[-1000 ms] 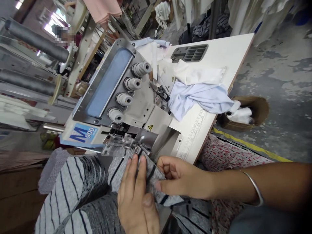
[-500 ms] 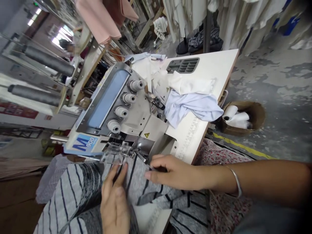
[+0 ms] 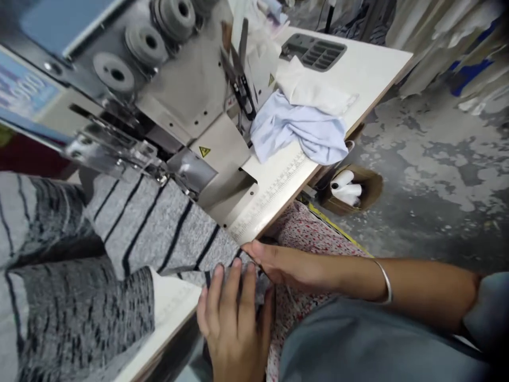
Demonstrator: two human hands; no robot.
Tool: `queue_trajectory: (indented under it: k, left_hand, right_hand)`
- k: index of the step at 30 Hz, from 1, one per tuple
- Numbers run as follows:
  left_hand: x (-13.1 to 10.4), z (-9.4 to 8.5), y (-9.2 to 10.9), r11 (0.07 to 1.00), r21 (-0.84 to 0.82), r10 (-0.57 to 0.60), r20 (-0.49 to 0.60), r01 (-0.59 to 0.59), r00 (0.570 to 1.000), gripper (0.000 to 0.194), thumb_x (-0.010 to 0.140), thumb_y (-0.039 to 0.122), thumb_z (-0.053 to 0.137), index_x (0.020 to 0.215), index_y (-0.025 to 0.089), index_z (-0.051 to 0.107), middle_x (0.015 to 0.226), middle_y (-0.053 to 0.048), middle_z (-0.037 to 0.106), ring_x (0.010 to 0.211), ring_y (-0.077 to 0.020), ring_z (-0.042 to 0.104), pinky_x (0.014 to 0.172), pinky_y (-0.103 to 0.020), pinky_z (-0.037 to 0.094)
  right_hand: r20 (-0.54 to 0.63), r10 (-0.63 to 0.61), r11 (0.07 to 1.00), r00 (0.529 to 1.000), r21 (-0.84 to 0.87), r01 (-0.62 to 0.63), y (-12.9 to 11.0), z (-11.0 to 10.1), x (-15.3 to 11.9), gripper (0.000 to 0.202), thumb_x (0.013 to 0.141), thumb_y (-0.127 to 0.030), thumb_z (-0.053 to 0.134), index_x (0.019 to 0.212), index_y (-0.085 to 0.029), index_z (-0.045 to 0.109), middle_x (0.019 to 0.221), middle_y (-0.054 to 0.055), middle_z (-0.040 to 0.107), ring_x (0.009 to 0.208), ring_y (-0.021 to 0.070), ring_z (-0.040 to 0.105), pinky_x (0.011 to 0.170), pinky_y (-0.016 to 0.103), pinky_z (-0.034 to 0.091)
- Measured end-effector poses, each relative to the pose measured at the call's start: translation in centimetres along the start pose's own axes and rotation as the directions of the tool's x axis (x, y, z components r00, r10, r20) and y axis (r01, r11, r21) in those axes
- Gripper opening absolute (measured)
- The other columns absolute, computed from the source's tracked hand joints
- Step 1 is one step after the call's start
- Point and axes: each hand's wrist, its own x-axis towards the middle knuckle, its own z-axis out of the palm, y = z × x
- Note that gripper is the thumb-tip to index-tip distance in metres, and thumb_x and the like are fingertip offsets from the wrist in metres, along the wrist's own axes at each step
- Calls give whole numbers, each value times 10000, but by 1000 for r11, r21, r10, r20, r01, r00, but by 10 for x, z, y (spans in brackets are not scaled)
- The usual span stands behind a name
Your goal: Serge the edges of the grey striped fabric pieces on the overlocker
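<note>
A grey striped knit fabric piece (image 3: 159,228) runs from the sewing machine's presser foot (image 3: 161,175) to the table's front edge. At that edge, my right hand (image 3: 286,265), with a silver bangle on its wrist, pinches the fabric's near end between thumb and fingers. My left hand (image 3: 236,323) lies beside it, fingers stretched out and slightly apart on top of the fabric. Its thumb points towards my right hand. More striped fabric (image 3: 79,313) is bunched at the left. The needle area is partly hidden by the foot and clear guard.
Black-bladed scissors or snips (image 3: 240,79) rest against the machine. Pale blue cloth (image 3: 302,127) and white cloth (image 3: 314,87) lie on the white table (image 3: 382,58). A cardboard box (image 3: 369,191) holding white thread cones stands on the floor. Hanging white garments (image 3: 433,42) are behind.
Both hands have moved from beside the presser foot to the fabric's near end at the table edge. The striped piece now lies more stretched out. The view has come closer to the machine.
</note>
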Motion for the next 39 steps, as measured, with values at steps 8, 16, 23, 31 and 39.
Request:
queue_trajectory:
  k: [8,16,23,31,39]
  left_hand:
    - [-7,-2,7,771,-498,-526,-147,397,837,184,884,92,551,1017,189,634,926,-20,634,863,-128,599,804,-235,469]
    - [-3,-20,9,917,-344,-233,-59,200,971,73,901,190,555,888,167,622,877,-29,602,819,-129,571,791,-256,429]
    - [18,-28,-14,985,-118,-117,85,126,990,479,876,446,613,1258,168,532,1024,-88,597,1010,-247,567,1060,-444,305]
    - [-3,-12,-19,997,-2,82,-47,-82,996,381,822,156,685,1194,126,607,987,-120,608,881,-222,565,824,-348,415]
    - [-10,-12,5,844,-391,-401,-2,369,916,114,881,111,582,960,168,640,826,-5,659,727,-113,623,727,-205,492]
  right_hand:
    - [-41,31,999,999,-39,-32,9,9,10,819,744,-881,431,1043,-158,670,1084,98,647,993,204,577,928,345,412]
    - [-104,67,992,992,116,-55,23,13,1,646,762,-747,611,985,-145,681,938,56,664,794,138,579,772,286,466]
    - [-82,-62,979,995,-198,44,17,13,-3,571,789,-719,592,792,-152,528,757,-28,493,686,89,452,644,222,415]
    - [96,-8,790,995,-610,65,-5,10,-24,527,972,-636,331,720,-182,425,694,-37,371,647,100,340,593,232,353]
    - [-33,-45,943,998,-332,31,5,7,-13,822,863,-827,141,837,-153,609,868,63,588,929,191,539,876,346,445]
